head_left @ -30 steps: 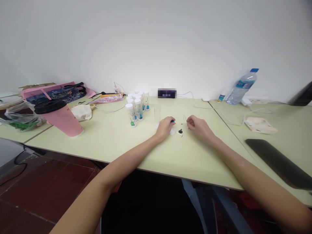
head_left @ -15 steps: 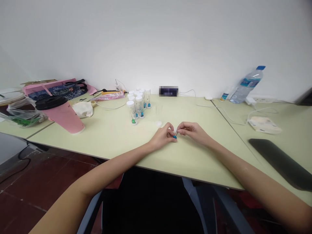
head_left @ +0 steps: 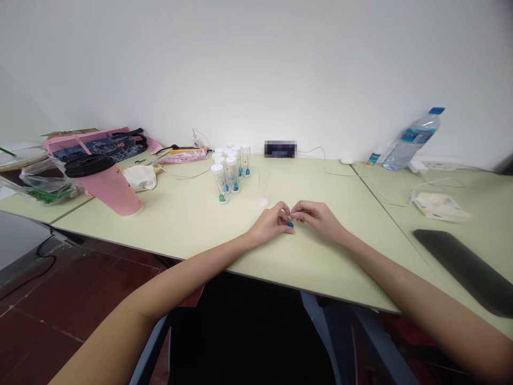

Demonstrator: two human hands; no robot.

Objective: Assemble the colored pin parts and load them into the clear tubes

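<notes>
Both of my hands meet just above the pale green table, near its front edge. My left hand is curled, its fingertips pinching a small blue piece. My right hand is closed in a pinch too, its fingertips touching the left hand's; what it holds is too small to make out. Just behind the hands stands an open clear vial. Further left is a cluster of white-capped clear vials with blue and green pieces inside.
A pink cup with a black lid lies tipped at the left, with bags and pink folders behind it. At the right are a water bottle, a white mask, cables and a black pad.
My hands came back from the middle of the table toward me and joined fingertip to fingertip. The small blue piece came along in my left hand.
</notes>
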